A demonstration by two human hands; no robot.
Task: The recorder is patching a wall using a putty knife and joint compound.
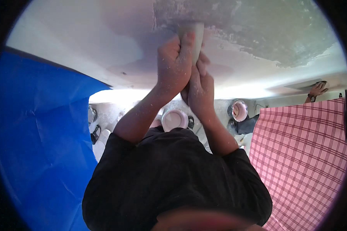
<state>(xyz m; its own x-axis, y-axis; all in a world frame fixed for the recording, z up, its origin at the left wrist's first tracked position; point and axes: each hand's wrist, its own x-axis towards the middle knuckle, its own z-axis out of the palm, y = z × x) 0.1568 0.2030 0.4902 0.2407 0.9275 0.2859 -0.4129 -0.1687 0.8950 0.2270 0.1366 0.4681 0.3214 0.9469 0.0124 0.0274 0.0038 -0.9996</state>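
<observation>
Both my arms reach up to a whitish wall [135,19] in front of me. My left hand [170,67] is closed around a pale, flat-sided block [199,40], its thumb lying along the near face. Just below and to the right, my right hand [202,86] is closed on the lower part of the same block. The block's upper end meets the lower edge of a rough grey patch [266,29] on the wall. White specks dot both hands and forearms. The block's far side is hidden, so its exact kind cannot be told.
A blue sheet [46,134] hangs at left, a pink checked cloth [300,154] at right. Below stand a whitish bucket [174,119] and another bucket [240,111]. At far right, another person's hand [318,90] presses a flat tool [300,84] to the wall.
</observation>
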